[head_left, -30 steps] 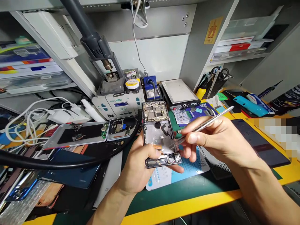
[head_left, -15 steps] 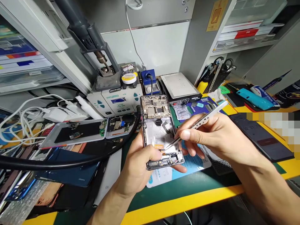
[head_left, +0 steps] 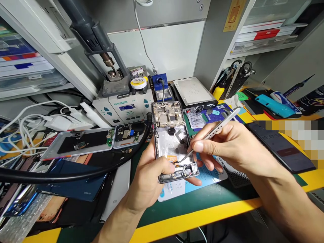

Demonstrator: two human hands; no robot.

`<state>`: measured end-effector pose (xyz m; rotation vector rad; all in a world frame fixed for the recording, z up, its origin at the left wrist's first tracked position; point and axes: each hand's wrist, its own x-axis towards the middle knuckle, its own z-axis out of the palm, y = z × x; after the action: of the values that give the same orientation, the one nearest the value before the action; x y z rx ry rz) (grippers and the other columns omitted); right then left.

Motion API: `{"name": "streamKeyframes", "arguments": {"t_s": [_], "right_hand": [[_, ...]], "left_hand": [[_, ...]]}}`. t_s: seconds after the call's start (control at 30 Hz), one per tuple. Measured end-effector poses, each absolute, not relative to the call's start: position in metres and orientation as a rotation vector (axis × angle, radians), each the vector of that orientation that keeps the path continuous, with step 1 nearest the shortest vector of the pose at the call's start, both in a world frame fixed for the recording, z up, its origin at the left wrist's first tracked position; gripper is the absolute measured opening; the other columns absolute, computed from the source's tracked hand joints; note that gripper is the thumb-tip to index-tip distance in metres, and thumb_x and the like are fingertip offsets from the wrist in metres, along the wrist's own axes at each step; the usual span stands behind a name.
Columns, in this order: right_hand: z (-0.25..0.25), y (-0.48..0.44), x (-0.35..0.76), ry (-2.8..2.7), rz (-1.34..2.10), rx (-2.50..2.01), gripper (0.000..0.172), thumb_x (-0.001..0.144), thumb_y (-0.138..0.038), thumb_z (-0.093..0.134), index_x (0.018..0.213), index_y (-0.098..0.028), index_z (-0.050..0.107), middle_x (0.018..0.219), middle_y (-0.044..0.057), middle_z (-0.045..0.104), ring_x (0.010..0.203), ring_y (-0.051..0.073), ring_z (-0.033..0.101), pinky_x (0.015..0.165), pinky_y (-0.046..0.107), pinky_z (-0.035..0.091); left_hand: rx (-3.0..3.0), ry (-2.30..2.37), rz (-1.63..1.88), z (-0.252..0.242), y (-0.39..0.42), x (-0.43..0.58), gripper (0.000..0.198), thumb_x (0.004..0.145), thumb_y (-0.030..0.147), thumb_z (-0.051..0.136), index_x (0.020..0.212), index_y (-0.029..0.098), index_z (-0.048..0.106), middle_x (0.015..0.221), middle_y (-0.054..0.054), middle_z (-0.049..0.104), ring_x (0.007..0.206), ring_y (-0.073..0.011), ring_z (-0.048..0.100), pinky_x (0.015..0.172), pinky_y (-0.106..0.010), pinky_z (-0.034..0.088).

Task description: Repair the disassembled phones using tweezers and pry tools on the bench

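Observation:
An opened phone frame lies tilted in my left hand. My thumb presses on its lower part and my fingers wrap underneath. The phone's circuit board sits at its top end. Below that is a bare silvery bay, with an orange flex piece near the bottom beside my thumb. My right hand pinches metal tweezers with holes along the arm. Their tips reach into the phone's lower part, right of the thumb. I cannot tell whether they grip anything there.
Behind stand a soldering station and a flat heating box. A thick black hose crosses from the left over several phone parts. On the right lie a dark phone and a turquoise tool. A blue-white sheet lies below my hands.
The tweezer tips have shifted very slightly within the phone's lower part, and their rear end has moved a little left. The view has shifted slightly. Both hands keep their grips.

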<state>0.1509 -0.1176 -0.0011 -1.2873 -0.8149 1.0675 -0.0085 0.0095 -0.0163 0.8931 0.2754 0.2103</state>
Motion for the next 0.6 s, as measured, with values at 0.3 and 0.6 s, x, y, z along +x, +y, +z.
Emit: {"name": "streamKeyframes", "arguments": {"t_s": [0.3,0.6], "right_hand": [[0.0027,-0.1181,0.1474,-0.833,1.034,-1.299,0.018,0.084,-0.034,0.080,0.084,-0.016,0.074,0.053,0.000,0.063,0.042,0.011,0.055,0.035,0.017,0.043],[0.0015,-0.1215,0.1468,-0.912,0.952,-1.357,0.017,0.083,-0.032,0.081,0.082,-0.016,0.076,0.061,0.003,0.066,0.044,0.012,0.055,0.035,0.021,0.042]], "left_hand": [[0.920,0.290,0.185,-0.0147,0.0101,-0.0077,0.037,0.081,0.018,0.053,0.117,0.010,0.060,0.101,-0.016,0.073,0.094,-0.0407,0.072,0.068,-0.055,0.063],[0.896,0.269,0.187,-0.0147,0.0110,-0.0075,0.040,0.078,0.017,0.052,0.117,0.011,0.060,0.102,-0.016,0.073,0.094,-0.0415,0.073,0.067,-0.054,0.063]]}}
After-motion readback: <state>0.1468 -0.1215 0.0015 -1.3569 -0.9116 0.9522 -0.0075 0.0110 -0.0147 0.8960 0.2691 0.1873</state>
